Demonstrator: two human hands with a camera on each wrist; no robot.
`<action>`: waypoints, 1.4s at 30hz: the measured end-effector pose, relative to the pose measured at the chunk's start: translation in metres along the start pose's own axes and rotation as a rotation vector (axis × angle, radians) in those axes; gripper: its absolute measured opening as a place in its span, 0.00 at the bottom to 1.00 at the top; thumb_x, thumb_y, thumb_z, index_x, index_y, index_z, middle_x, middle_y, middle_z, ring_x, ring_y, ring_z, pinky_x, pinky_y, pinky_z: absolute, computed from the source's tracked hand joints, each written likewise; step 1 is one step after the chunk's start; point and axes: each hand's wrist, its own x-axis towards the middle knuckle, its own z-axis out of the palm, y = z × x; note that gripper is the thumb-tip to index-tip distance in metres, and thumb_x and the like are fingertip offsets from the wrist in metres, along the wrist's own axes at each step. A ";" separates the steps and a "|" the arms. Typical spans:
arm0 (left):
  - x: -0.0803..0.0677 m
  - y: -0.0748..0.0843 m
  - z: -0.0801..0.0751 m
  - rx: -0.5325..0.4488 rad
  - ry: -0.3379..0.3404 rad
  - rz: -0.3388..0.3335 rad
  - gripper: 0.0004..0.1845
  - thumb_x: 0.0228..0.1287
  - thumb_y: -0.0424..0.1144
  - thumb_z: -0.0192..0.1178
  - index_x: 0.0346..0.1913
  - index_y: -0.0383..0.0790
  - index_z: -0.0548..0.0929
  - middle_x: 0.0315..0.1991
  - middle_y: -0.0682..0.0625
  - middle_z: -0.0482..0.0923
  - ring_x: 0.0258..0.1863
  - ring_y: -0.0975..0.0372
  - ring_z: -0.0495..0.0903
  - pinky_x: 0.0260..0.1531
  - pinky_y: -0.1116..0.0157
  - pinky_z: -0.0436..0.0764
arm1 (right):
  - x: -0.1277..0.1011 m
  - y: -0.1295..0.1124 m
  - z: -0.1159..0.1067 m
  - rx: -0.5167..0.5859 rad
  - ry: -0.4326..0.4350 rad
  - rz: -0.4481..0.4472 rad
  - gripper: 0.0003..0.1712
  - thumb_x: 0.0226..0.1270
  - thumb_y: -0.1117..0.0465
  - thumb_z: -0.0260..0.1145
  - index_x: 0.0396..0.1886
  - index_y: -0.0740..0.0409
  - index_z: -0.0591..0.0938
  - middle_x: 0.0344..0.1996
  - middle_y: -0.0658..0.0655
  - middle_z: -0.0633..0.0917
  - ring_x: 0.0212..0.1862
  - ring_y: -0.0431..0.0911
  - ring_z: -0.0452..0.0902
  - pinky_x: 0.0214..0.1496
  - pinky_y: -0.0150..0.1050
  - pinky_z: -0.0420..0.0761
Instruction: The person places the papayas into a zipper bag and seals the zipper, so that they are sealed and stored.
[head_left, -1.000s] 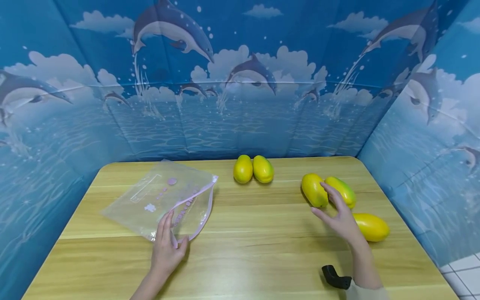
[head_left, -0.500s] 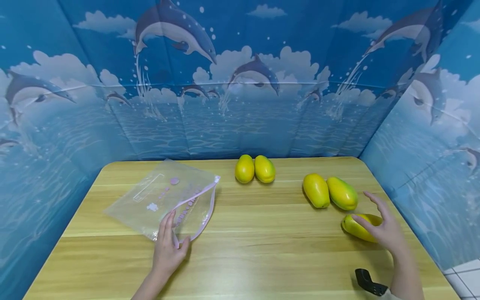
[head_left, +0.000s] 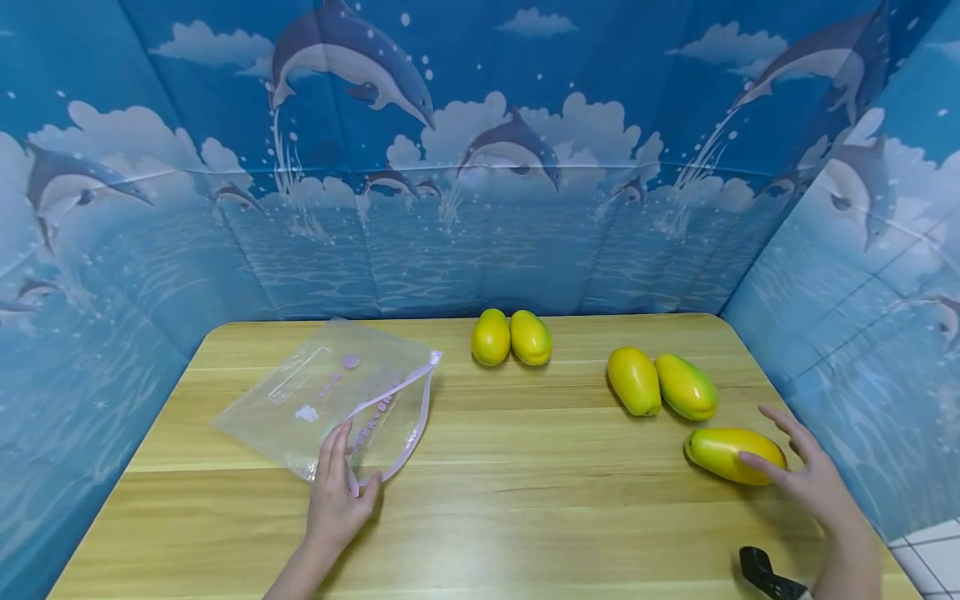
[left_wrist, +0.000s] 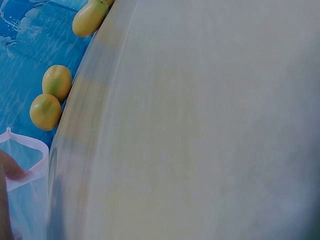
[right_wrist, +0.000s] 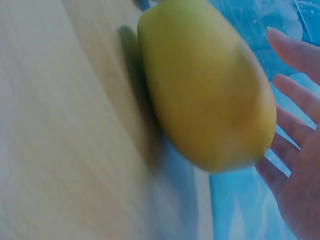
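A clear zip bag [head_left: 281, 417] with purple edges lies on the table at left, its mouth parted. My left hand [head_left: 335, 508] rests at that mouth with straight fingers, the thumb apart by the lower edge. In the left wrist view, a fingertip [left_wrist: 14, 171] shows inside the bag's mouth. At right, a yellow mango [head_left: 723, 454] lies on its side. My right hand [head_left: 813, 479] is spread around its right end, thumb in front and fingers beyond. In the right wrist view, the fingers are extended beside the mango [right_wrist: 205, 95]; contact is hard to tell.
Two more mangoes, one yellow [head_left: 633, 382] and one greener [head_left: 686, 387], lie behind the right one. Another pair [head_left: 491, 337] sits at the table's back edge. A black curved device [head_left: 767, 573] is at my right wrist. Dolphin-print cloth [head_left: 480, 242] walls the back and sides.
My right hand has moved rightward and nearer, from above the two mangoes behind to the right end of the single mango. My left hand and the bag have stayed in place.
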 end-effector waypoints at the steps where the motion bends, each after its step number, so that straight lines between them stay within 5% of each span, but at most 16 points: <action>1: 0.000 0.000 0.000 0.000 -0.001 -0.002 0.50 0.25 0.23 0.69 0.62 0.24 0.61 0.56 0.34 0.65 0.50 0.47 0.68 0.63 0.78 0.55 | 0.000 0.002 0.000 0.007 -0.015 0.016 0.43 0.64 0.55 0.59 0.72 0.37 0.46 0.72 0.57 0.38 0.66 0.69 0.34 0.61 0.70 0.41; 7: 0.000 0.002 -0.001 0.004 -0.004 -0.011 0.50 0.26 0.23 0.69 0.63 0.25 0.61 0.57 0.34 0.64 0.51 0.46 0.68 0.63 0.78 0.55 | -0.003 0.014 0.002 0.023 -0.054 -0.020 0.42 0.66 0.57 0.57 0.73 0.43 0.46 0.71 0.50 0.40 0.69 0.62 0.35 0.61 0.69 0.40; 12: -0.002 0.001 -0.001 0.007 -0.025 -0.043 0.50 0.28 0.24 0.68 0.64 0.26 0.60 0.58 0.35 0.64 0.52 0.47 0.67 0.63 0.79 0.55 | -0.005 0.022 0.004 0.000 -0.073 -0.028 0.42 0.65 0.58 0.57 0.73 0.48 0.45 0.71 0.54 0.41 0.68 0.62 0.36 0.65 0.64 0.38; 13: -0.003 0.002 -0.001 0.006 -0.031 -0.051 0.49 0.29 0.25 0.68 0.64 0.26 0.60 0.58 0.35 0.63 0.53 0.47 0.67 0.63 0.79 0.55 | -0.006 0.024 0.005 -0.006 -0.072 -0.026 0.42 0.65 0.57 0.58 0.73 0.49 0.46 0.71 0.52 0.41 0.69 0.60 0.36 0.67 0.62 0.37; 15: -0.004 0.002 0.000 0.006 -0.039 -0.064 0.49 0.31 0.26 0.68 0.64 0.27 0.59 0.58 0.35 0.63 0.53 0.47 0.66 0.63 0.79 0.54 | -0.008 0.027 0.006 -0.021 -0.066 -0.023 0.42 0.65 0.57 0.58 0.73 0.49 0.46 0.70 0.45 0.44 0.70 0.44 0.36 0.72 0.40 0.40; 18: -0.006 0.002 0.001 0.015 -0.033 -0.057 0.48 0.32 0.29 0.66 0.65 0.27 0.59 0.58 0.34 0.63 0.53 0.47 0.67 0.63 0.78 0.54 | -0.011 0.030 0.007 -0.009 -0.064 -0.004 0.42 0.66 0.56 0.57 0.73 0.47 0.46 0.68 0.39 0.45 0.68 0.38 0.38 0.70 0.36 0.42; 20: -0.007 0.003 0.001 0.024 -0.025 -0.047 0.48 0.33 0.30 0.66 0.65 0.27 0.59 0.58 0.34 0.63 0.53 0.48 0.67 0.63 0.79 0.54 | -0.011 0.032 0.008 -0.014 -0.057 -0.002 0.42 0.66 0.56 0.57 0.73 0.46 0.46 0.68 0.40 0.46 0.64 0.29 0.41 0.63 0.21 0.47; 22: -0.008 0.003 0.001 0.025 -0.021 -0.044 0.48 0.33 0.30 0.66 0.65 0.27 0.59 0.58 0.34 0.64 0.54 0.48 0.67 0.63 0.78 0.54 | -0.012 0.033 0.009 0.002 -0.059 0.000 0.42 0.66 0.56 0.57 0.73 0.45 0.46 0.68 0.40 0.46 0.63 0.27 0.41 0.62 0.20 0.48; 25: -0.009 0.005 0.001 0.029 -0.016 -0.038 0.48 0.33 0.30 0.66 0.65 0.27 0.59 0.58 0.34 0.63 0.54 0.48 0.66 0.63 0.78 0.54 | -0.011 0.037 0.009 -0.006 -0.039 -0.030 0.42 0.65 0.58 0.58 0.73 0.45 0.47 0.65 0.34 0.49 0.53 0.17 0.45 0.44 0.07 0.51; 31: -0.009 0.007 0.002 0.022 0.006 -0.014 0.51 0.26 0.24 0.69 0.63 0.25 0.60 0.57 0.34 0.64 0.52 0.46 0.67 0.63 0.78 0.54 | -0.011 0.041 0.010 0.011 -0.022 -0.059 0.42 0.64 0.60 0.59 0.72 0.44 0.48 0.61 0.30 0.52 0.51 0.16 0.47 0.44 0.08 0.54; 38: -0.010 0.008 0.001 0.020 -0.035 -0.066 0.48 0.33 0.28 0.67 0.65 0.26 0.58 0.58 0.34 0.63 0.53 0.47 0.66 0.64 0.78 0.54 | -0.013 0.041 0.010 0.010 -0.032 0.011 0.42 0.64 0.57 0.59 0.72 0.43 0.48 0.58 0.30 0.55 0.52 0.18 0.48 0.39 0.11 0.58; 42: -0.010 0.008 0.002 0.023 -0.010 -0.036 0.49 0.30 0.26 0.67 0.64 0.26 0.59 0.58 0.33 0.63 0.52 0.45 0.67 0.64 0.78 0.54 | -0.012 0.041 0.010 -0.001 -0.015 0.024 0.42 0.62 0.56 0.61 0.72 0.43 0.51 0.54 0.27 0.58 0.47 0.18 0.53 0.35 0.16 0.61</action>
